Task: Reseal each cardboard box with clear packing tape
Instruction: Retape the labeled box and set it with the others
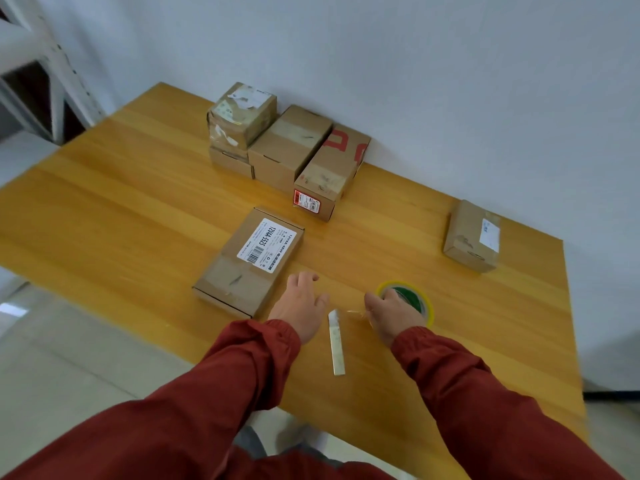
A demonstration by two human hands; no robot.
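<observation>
A flat cardboard box (247, 259) with a white barcode label lies near the table's front edge. My left hand (300, 306) hovers just right of it, fingers relaxed, holding nothing. My right hand (393, 313) grips a roll of clear packing tape (410, 297) with a green core, which rests on the table. A loose bit of tape trails from the roll toward a white utility knife (336, 344) lying between my hands. Several more boxes (289, 147) are grouped at the back, and a single box (472, 235) sits at the right.
The wooden table (121, 202) stands against a white wall. Its front edge runs diagonally below my forearms. A white metal frame (45, 64) stands off the far left corner. Bare wood lies left of the flat box.
</observation>
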